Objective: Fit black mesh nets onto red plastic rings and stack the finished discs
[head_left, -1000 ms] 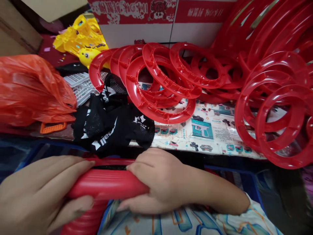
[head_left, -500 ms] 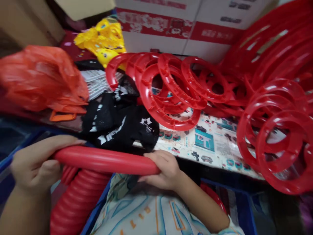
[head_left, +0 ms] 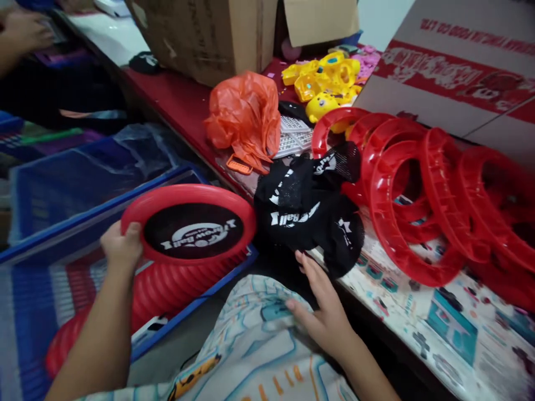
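My left hand [head_left: 122, 243] grips the left edge of a red-rimmed throw ball disc [head_left: 189, 192], whose black face carries white "Throw Ball" lettering. The disc is tilted and held above a blue crate [head_left: 167, 328]. Inside that crate lies a long row of stacked red discs [head_left: 184, 284]. My right hand [head_left: 320, 306] is held in front of my body with its fingers apart and nothing in it. Just beyond its fingertips, black mesh fabric pieces [head_left: 301, 206] with the same white print lie heaped at the table's edge.
Red plastic rings [head_left: 418, 267] are piled on the table's right side. An orange plastic bag [head_left: 244, 111], yellow plastic parts [head_left: 326, 78] and cardboard boxes [head_left: 209, 33] stand farther back. Another person's hand [head_left: 27, 30] shows at the upper left.
My view has turned left. The disc, earlier edge-on between both hands, has swung left over the crate and now shows its printed face. My right hand has let go.
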Demonstrator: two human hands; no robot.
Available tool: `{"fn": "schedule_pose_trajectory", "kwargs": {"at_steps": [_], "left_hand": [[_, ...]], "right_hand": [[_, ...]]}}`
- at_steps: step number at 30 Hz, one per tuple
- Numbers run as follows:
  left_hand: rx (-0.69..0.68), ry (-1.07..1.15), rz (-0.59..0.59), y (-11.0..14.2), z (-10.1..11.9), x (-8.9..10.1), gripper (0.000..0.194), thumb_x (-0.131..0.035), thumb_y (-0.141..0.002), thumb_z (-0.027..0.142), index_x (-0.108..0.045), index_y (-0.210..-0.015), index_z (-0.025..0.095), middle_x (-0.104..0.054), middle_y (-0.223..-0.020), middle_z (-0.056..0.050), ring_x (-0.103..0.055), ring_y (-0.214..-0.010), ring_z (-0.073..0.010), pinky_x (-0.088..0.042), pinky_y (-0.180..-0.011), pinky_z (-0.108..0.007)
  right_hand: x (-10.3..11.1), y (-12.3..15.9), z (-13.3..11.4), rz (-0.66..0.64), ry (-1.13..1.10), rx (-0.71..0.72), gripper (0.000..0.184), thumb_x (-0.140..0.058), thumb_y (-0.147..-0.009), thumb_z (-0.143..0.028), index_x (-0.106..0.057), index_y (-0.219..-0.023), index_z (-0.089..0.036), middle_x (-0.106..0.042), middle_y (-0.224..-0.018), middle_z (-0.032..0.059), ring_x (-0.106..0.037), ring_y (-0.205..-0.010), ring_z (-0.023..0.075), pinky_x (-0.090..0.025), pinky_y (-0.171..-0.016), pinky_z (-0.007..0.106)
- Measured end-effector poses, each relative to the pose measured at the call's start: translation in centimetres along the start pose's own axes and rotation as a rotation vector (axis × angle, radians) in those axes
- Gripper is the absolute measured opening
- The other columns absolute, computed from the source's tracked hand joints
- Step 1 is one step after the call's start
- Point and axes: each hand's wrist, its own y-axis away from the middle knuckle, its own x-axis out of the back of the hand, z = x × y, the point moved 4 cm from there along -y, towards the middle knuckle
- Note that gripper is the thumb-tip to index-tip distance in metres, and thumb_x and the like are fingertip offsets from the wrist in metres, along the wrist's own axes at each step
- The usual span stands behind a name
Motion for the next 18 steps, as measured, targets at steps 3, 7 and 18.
{"fn": "schedule_pose_trajectory", "kwargs": {"at_steps": [3,7,18], "left_hand": [[0.079,-0.265,0.074,-2.7,-2.3,3.1,0.037,-0.068,-0.078,0.051,-0.059,-0.076,0.015,-0.048,-0.065,0.005,-0.056,-0.072,-0.0157,-0.05,-0.076,-0.038],[0.096,-0.494,-0.031,-6.1,-4.0,0.6,0.046,-0.065,-0.078,0.057,-0.061,-0.098,0.015,-0.057,-0.079,0.001,-0.059,-0.084,-0.0199,-0.049,-0.083,-0.045],[0.042,-0.932,-0.49,-8.9,-10.8,-14.9,0.041,-0.058,-0.089,0.04,-0.055,-0.123,0.018,-0.058,-0.125,-0.01,-0.059,-0.109,-0.0228,-0.052,-0.091,-0.047]], "right_hand": [[-0.2,2.4,2.1,-0.153,-0.032,-0.206,0.051,-0.061,-0.088,-0.036,-0.056,-0.136,-0.021,-0.063,-0.13,0.0148,-0.059,-0.121,0.027,-0.05,-0.101,0.045],[-1.2,5.7,4.8,-0.197,-0.173,-0.58,0.038,-0.056,-0.089,-0.046,-0.074,-0.109,-0.02,-0.074,-0.107,0.0132,-0.071,-0.1,0.0281,-0.056,-0.092,0.045],[0.0,10.9,11.5,0.114,-0.027,-1.228,0.04,-0.069,-0.064,-0.051,-0.08,-0.093,-0.026,-0.075,-0.106,0.0077,-0.066,-0.109,0.0366,-0.051,-0.101,0.041]]}}
